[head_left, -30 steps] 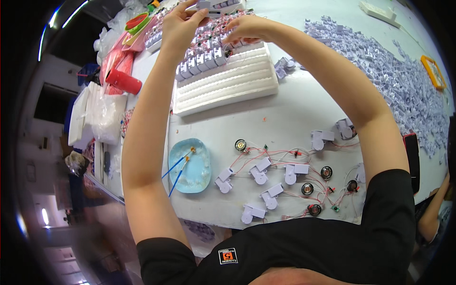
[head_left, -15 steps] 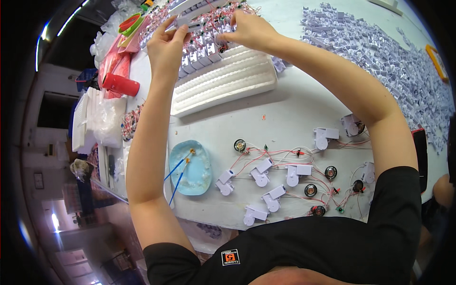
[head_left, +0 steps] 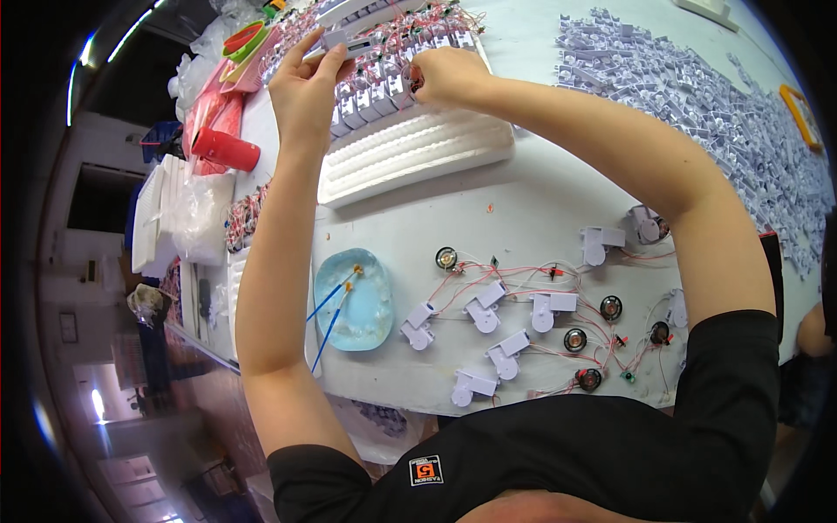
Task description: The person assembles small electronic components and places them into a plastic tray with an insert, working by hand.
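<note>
At the far left of the table, my left hand (head_left: 301, 80) is closed on a small pale plastic housing (head_left: 335, 39), pinched between thumb and fingers. My right hand (head_left: 453, 77) reaches over a white foam tray (head_left: 418, 155), its fingers curled at a small round speaker (head_left: 415, 80); the fingertips partly hide it. Pale plastic housings (head_left: 377, 102) stand in a row in the tray, with red and white wires and small green boards among them. The tray's nearer ridged rows hold nothing.
Nearer me lie several wired housings (head_left: 486, 307) and speakers (head_left: 575, 340). A light blue dish (head_left: 373, 305) holds two blue-handled brushes. At the right spreads a large heap of pale plastic parts (head_left: 663, 96). A red cylinder (head_left: 227, 150) and clear bags (head_left: 202, 218) sit at the left.
My right hand has moved slightly down and its fingers have closed at the speaker in the tray. My left hand stays nearly in place, still holding the housing.
</note>
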The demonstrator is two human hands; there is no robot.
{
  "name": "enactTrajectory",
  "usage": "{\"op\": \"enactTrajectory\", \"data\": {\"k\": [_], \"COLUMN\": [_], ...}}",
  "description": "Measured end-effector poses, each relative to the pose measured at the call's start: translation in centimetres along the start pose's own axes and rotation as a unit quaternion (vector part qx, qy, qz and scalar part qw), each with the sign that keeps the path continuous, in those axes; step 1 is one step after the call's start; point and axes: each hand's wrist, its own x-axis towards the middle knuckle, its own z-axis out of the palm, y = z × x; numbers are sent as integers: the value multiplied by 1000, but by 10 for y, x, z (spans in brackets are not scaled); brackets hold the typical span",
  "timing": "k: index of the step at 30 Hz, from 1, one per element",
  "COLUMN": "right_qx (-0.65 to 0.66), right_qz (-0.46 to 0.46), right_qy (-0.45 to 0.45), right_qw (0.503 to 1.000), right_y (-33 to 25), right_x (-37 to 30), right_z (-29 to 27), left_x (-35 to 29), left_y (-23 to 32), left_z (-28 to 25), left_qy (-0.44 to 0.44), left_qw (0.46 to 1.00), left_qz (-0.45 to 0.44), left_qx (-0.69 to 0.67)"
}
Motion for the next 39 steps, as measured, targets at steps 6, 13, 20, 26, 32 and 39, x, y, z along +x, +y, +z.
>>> {"op": "enactTrajectory", "data": {"k": [6,13,20,26,32,39], "right_qx": [-9,-34,-6,-76,-11,-74], "right_qz": [-33,-113,-84,-49,-109,-183], "right_qy": [36,63,80,75,31,-37], "right_qw": [999,991,993,993,994,980], "right_y": [-2,5,9,7,24,11], "right_x": [-9,-4,-1,13,48,66], "right_z": [4,4,-5,-13,-17,-29], "left_x": [-4,-7,-9,-12,-19,-27], "left_y": [-6,-9,-14,-19,-27,-25], "left_z": [-4,0,-1,-3,12,32], "left_qy": [9,-11,-13,-13,-87,-105], "left_qw": [1000,1000,999,998,985,933], "left_qz": [-10,-18,-28,-19,-18,56], "left_qx": [0,19,34,58,146,340]}}
